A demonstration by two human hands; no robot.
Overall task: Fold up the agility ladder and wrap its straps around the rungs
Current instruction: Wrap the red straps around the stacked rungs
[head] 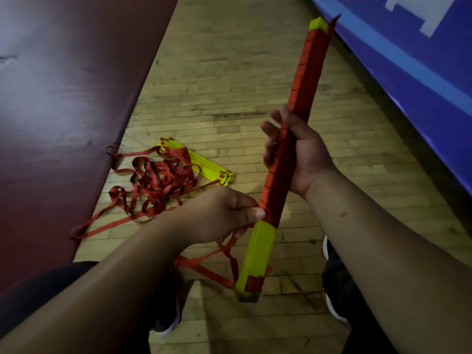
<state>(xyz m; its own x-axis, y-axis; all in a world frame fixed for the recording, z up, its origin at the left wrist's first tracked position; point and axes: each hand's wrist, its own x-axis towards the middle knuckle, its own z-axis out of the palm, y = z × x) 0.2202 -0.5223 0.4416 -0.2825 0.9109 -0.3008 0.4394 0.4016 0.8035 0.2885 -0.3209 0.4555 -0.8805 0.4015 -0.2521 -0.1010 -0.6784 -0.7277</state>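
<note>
**Over the wooden gym floor [229, 72], at frame centre: a rung bundle mid-wrap, both hands on it.**
The right hand [304, 159] is clamped round the middle of the rung bundle [304, 80], which slants from 1 o'clock to 6. The left hand [219, 215] pinches the red strap [231, 247] against the lowest turn. The strap's loose tail hangs toward 7 o'clock. If that pinch eases, the turns would likely slacken, and the tail could snag the tangled second ladder [163, 180] at 9 o'clock.

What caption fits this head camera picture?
Right hand grips the yellow rungs; left hand pinches the red strap against them.
</note>
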